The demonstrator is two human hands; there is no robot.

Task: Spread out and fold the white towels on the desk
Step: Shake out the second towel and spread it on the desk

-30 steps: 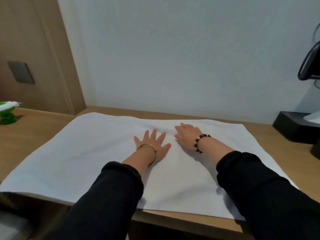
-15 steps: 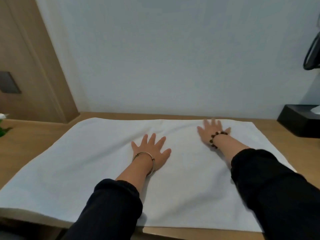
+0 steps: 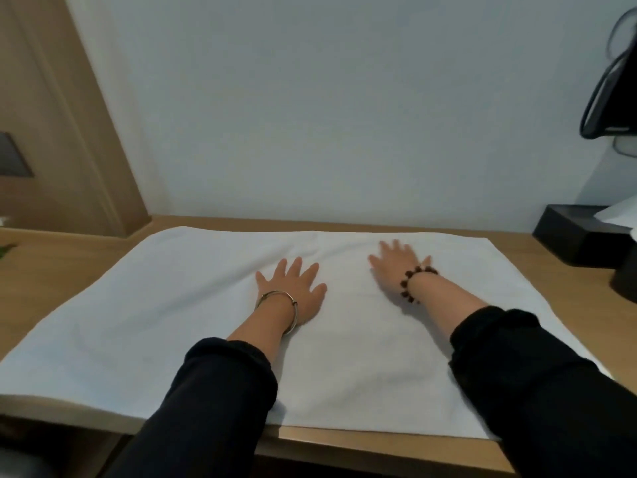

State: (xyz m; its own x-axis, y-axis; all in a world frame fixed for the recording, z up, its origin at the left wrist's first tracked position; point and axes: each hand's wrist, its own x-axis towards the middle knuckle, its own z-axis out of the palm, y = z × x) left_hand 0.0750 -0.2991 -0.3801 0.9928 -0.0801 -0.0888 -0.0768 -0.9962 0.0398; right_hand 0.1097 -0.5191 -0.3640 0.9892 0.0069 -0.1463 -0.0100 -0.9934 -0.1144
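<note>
A white towel lies spread flat over most of the wooden desk, its near left edge hanging over the front. My left hand, with a metal bangle on the wrist, presses flat on the towel's middle, fingers straight and spread. My right hand, with a dark bead bracelet, lies flat on the towel a little farther back and to the right; it is slightly blurred. Neither hand holds anything.
A black box with white tissue stands at the desk's back right, with a dark object just in front of it. A black looped item hangs on the right wall. A wooden panel rises at the left.
My right hand slid right across the towel away from the left hand, then back a little toward it. My left hand has stayed pressed in place.
</note>
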